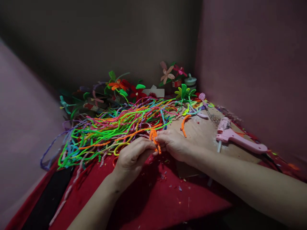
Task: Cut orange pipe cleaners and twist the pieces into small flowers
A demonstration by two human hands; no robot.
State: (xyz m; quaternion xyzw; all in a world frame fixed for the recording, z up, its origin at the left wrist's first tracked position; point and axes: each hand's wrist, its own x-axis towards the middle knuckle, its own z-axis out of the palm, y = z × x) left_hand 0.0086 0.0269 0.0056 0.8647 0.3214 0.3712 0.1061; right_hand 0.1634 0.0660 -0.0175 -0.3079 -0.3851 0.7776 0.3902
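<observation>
Both hands meet above the front of the red-covered table. An orange pipe cleaner, bent into a small loop with its ends hanging down, is pinched between them. My left hand grips it from the left with thumb and fingers closed. From the right, my right hand pinches the same piece, and some of its fingertips are hidden. Another short orange pipe cleaner, curved, lies on the cardboard just beyond my right hand. A heap of many-coloured pipe cleaners spreads behind and left of my hands.
A pink glue gun lies on the brown cardboard at right. Finished pipe-cleaner flowers, among them a peach flower and a red flower, stand at the back near a lidded jar. A black strip lies front left.
</observation>
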